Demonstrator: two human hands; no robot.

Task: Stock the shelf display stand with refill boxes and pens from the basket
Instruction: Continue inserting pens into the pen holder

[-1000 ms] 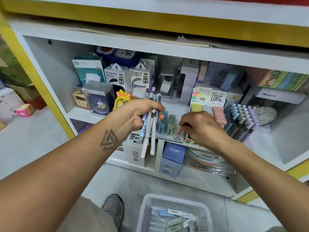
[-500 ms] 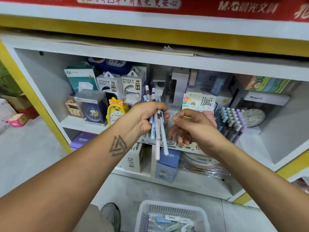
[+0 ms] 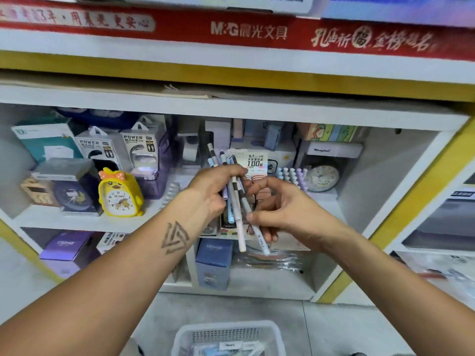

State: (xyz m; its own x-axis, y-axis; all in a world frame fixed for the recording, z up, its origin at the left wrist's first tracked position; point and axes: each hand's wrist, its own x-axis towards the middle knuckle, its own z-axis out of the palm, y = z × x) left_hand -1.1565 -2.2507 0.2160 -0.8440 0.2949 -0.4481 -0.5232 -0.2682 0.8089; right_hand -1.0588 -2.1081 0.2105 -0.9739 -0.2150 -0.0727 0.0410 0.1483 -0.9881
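My left hand (image 3: pixel 213 187) grips a bunch of pastel pens (image 3: pixel 232 201) upright in front of the shelf. My right hand (image 3: pixel 280 209) is just right of the bunch, its thumb and fingers pinching one white pen (image 3: pixel 258 233) that sticks out below. Behind the hands stands the display stand (image 3: pixel 253 161) with a "0.7 / 100" card; a row of pastel pens (image 3: pixel 290 173) stands at its right. The white basket (image 3: pixel 227 335) sits on the floor below, with refill boxes (image 3: pixel 231 346) in it.
On the shelf to the left are a yellow chick clock (image 3: pixel 119 192), power bank boxes (image 3: pixel 115 147) and a dark clock box (image 3: pixel 69 186). A round clock (image 3: pixel 323 177) stands right. Blue and purple boxes (image 3: pixel 214 260) fill the lower compartment. A red sign (image 3: pixel 246 30) runs above.
My right hand has left the display stand, come back to the pen bunch and taken hold of one pen. The view has tilted upward, so the basket sits lower.
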